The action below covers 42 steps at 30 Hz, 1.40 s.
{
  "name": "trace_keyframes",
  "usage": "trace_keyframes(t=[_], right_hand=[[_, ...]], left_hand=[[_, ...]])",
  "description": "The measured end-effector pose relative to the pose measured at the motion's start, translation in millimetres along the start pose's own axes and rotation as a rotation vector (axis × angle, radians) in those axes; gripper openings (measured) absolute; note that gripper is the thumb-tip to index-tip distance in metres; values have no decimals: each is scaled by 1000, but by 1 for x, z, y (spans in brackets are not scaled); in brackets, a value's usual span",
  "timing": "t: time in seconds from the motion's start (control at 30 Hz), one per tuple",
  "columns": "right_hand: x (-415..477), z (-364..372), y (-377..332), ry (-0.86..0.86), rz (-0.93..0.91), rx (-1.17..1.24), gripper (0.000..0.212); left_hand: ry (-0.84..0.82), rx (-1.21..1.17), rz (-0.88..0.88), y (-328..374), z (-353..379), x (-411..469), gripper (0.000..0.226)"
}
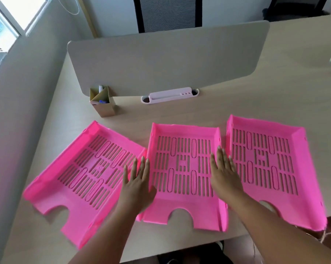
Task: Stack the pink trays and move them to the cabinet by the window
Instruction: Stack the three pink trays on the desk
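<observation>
Trays, three and pink, lie side by side unstacked on the desk (179,109); left tray (84,174) is turned askew, its corner touching the middle tray (183,168), and the right tray (271,168) overhangs the near desk edge; left hand (137,183) lies flat with fingers spread at the middle tray's left wall, gripping nothing; right hand (224,172) lies flat, fingers together, at its right wall; a pen holder (102,102) stands by the divider (168,58).
</observation>
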State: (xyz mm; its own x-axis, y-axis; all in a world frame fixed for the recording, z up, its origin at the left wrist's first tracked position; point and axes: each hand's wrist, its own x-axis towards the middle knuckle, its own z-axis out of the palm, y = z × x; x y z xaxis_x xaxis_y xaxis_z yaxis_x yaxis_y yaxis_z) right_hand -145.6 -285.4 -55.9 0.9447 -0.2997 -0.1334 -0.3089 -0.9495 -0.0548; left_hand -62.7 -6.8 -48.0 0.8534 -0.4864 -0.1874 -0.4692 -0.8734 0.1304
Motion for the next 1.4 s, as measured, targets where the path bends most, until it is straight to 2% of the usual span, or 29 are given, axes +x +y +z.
trace_keyframes(t=[0.13, 0.27, 0.53, 0.6, 0.67, 0.83, 0.97, 1.1, 1.17, 1.27, 1.4], right_hand=[[31, -3, 21, -39, -106, 5, 84], [58, -10, 35, -51, -215, 11, 82], [86, -22, 49, -159, -304, 125, 79], [86, -29, 55, -134, -266, 212, 78], [88, -37, 71, -38, -225, 259, 75], [85, -55, 146, 94, -76, 209, 72], [73, -57, 215, 88, 114, 151, 72], [49, -57, 268, 86, 289, 171, 74], [36, -49, 284, 33, 403, 300, 73], [21, -42, 292, -9, 557, 566, 66], [18, -52, 303, 20, 577, 593, 46]], left_hand=[[-46, -13, -94, 18, 4, -1, 88], [-13, -64, -195, 41, 7, -1, 87], [-7, -88, -323, 62, 8, 4, 85], [31, -92, -340, 67, 4, 4, 84], [77, -97, -320, 81, -4, 10, 83], [187, -125, -130, 150, -20, 57, 76], [152, -169, 51, 218, -21, 93, 74], [42, -245, 126, 272, -22, 113, 67], [-26, -240, 112, 292, -16, 118, 70], [-109, -305, -26, 310, -4, 123, 74], [-152, -533, -199, 325, -19, 125, 67]])
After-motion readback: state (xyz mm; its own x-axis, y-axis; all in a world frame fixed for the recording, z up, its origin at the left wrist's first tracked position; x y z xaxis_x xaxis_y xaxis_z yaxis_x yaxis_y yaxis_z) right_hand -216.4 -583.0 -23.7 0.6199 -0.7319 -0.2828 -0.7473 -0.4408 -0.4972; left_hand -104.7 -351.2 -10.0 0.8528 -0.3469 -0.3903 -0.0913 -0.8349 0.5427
